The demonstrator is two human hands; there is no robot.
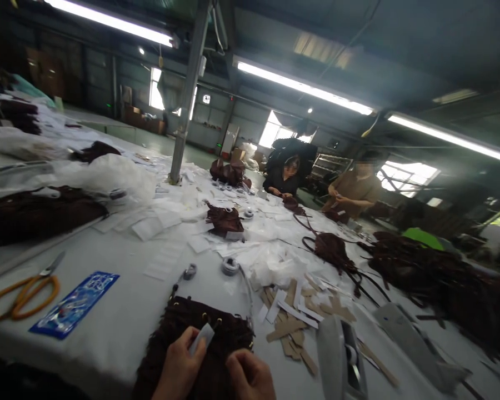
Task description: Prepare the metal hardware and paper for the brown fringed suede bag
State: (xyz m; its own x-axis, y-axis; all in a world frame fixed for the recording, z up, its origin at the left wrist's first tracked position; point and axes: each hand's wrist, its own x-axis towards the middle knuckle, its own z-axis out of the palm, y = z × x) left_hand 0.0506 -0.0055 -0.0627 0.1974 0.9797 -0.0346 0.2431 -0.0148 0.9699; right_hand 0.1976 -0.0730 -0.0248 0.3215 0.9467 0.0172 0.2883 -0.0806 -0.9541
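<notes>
A dark brown fringed bag (189, 315) with brass-coloured eyelets lies at the table's front edge, directly under both hands. Between the thumb and fingers of my left hand (180, 364) is a small pale paper tag (203, 337), held over the bag near the eyelets. My right hand (252, 376) is just to the right, above the bag's lower part, with its thumb and fingers pinched together; anything in that pinch is too small to see. From the bag's top corners a strap or chain runs to two grey wrapped rings (230, 266) on the table.
Orange-handled scissors (23, 297) and a blue packet (75, 304) lie left. Cardboard strips (291, 328) and a grey tape dispenser (341, 358) lie right. Brown bags (429, 278), plastic film and papers cover the white table (108, 344). Two people (285, 180) work across it, beyond a post (187, 100).
</notes>
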